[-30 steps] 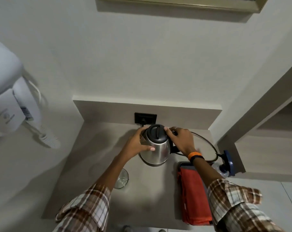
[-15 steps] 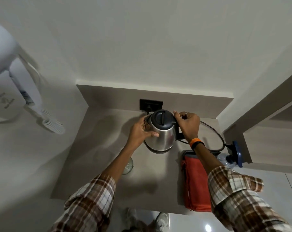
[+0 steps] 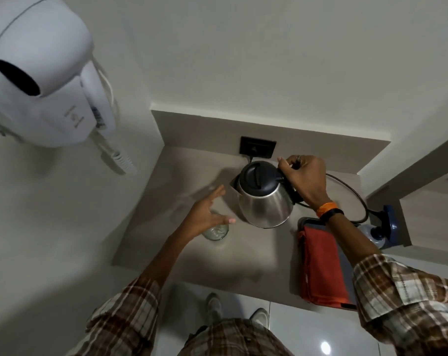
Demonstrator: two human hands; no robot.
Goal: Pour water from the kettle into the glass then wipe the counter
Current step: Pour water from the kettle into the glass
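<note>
my right hand (image 3: 303, 182) wrapped tight round the kettle (image 3: 265, 199) handle mid-frame, kettle tipped over the counter (image 3: 256, 255), left hand (image 3: 205, 214) spread open, holding nothing, over the glass (image 3: 216, 231) centre-left, red cloth (image 3: 320, 265) lower right

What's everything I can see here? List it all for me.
kettle: one, steel with black lid, back of the counter
glass: one, clear, counter, left of kettle
cloth: one, red-orange, folded, counter's right edge
counter: one, beige
socket: one, black, backsplash behind kettle
cord: one, black, looping right of kettle
hair dryer: one, white, left wall
left hand: open, above the glass
right hand: gripping the kettle's handle
</note>
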